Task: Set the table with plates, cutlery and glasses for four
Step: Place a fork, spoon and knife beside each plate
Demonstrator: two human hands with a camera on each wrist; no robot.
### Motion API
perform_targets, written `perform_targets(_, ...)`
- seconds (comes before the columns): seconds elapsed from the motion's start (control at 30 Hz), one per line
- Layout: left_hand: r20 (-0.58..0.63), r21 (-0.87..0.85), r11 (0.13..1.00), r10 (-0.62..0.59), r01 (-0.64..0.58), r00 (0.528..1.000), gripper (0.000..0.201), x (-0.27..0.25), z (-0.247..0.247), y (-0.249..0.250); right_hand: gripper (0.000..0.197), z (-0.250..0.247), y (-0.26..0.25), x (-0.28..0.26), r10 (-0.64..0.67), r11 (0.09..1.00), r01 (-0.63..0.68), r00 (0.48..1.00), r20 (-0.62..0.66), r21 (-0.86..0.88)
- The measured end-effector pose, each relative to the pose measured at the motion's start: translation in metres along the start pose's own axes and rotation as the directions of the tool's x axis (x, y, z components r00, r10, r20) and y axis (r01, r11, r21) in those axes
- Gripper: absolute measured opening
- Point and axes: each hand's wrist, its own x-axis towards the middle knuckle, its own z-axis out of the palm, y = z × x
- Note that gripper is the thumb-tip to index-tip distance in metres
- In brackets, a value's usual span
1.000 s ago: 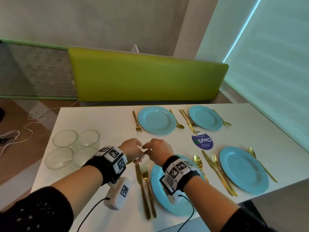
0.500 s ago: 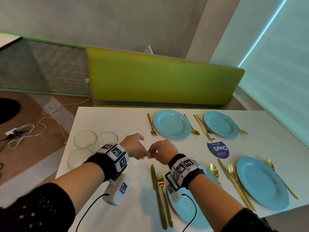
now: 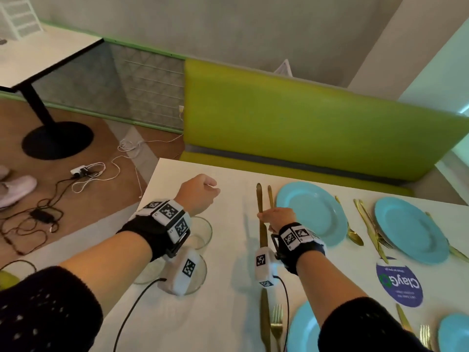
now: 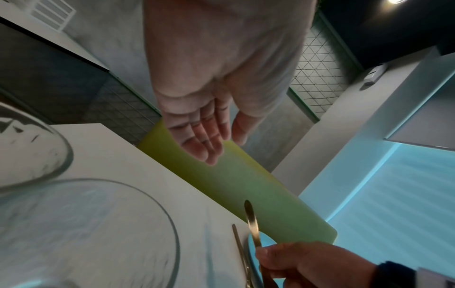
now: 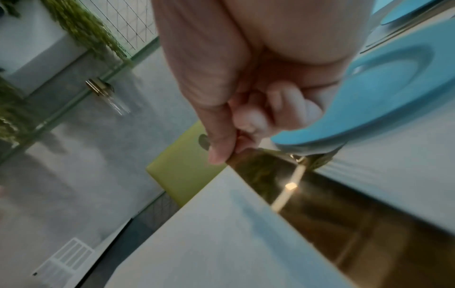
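The white counter [image 3: 228, 313] fills the lower right of the head view, with a lime-green bench back [image 3: 304, 123] behind its far edge. Four light-blue plates lie on it: the far-left plate [image 3: 311, 212] just right of the right hand, a far-right plate [image 3: 408, 229], and two near plates cut off by the bottom edge, one [image 3: 302, 329] beside the right forearm and one [image 3: 454, 334] in the corner. Clear glass bowls [image 3: 200, 231] sit together under the left wrist, near the counter's left edge. A round purple sticker [image 3: 399, 284] lies between the plates.

The right hand [image 3: 278, 219] is curled around a gold knife [image 3: 261, 207], thumb and fingers pinching its middle; the knife points away over the counter, just left of the far-left plate. A gold fork [image 3: 270, 196] lies beside it, close to the plate's rim. The left hand [image 3: 199, 196] hovers well to the left of the knife, above the counter past the bowls, holding nothing; the left wrist view shows its fingers [image 4: 204, 140] relaxed and nearly straight.

More gold cutlery lies between the two far plates [image 3: 368, 224], and a knife and fork [image 3: 271, 323] lie left of the near plate.
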Motion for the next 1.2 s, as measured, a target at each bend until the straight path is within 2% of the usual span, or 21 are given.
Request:
perform_targets(0.07, 0.001, -0.004, 1.0, -0.01, 0.01, 1.0, 0.018, 0.007, 0.0, -0.004, 0.032, 0.01, -0.005, 0.013, 0.019, 0.987, -0.032, 0.996, -0.087, -0.157)
perform_targets(0.13, -0.002, -0.015, 1.0, -0.014, 0.014, 1.0, 0.013, 0.012, 0.0, -0.009, 0.026, 0.015, -0.008, 0.026, 0.03, 0.971, -0.062, 0.99, -0.136, -0.233)
perform_targets(0.3, -0.01, -0.033, 0.999, -0.007, 0.007, 1.0, 0.008, 0.022, -0.004, -0.013, 0.036, 0.02, -0.008, 0.045, 0.063, 0.996, -0.071, 0.984, -0.168, -0.046)
perform_targets(0.5, -0.029, -0.044, 0.999, -0.017, 0.015, 0.999, 0.008, 0.034, -0.009, -0.013, 0.02, 0.026, -0.014, 0.057, 0.058, 0.974, -0.115, 0.96, -0.276, -0.196)
perform_targets(0.87, -0.026, -0.038, 0.999, -0.012, 0.011, 1.0, 0.007, 0.038, 0.001, -0.015, 0.025, 0.033, -0.019, 0.068, 0.012, 0.941, -0.1, 0.965, -0.263, -0.324)
perform_targets(1.2, -0.027, -0.024, 1.0, 0.011, -0.012, 1.0, 0.007, 0.038, 0.011, -0.015, 0.026, 0.024, -0.014, 0.076, 0.057, 0.964, -0.128, 0.955, -0.292, -0.232)
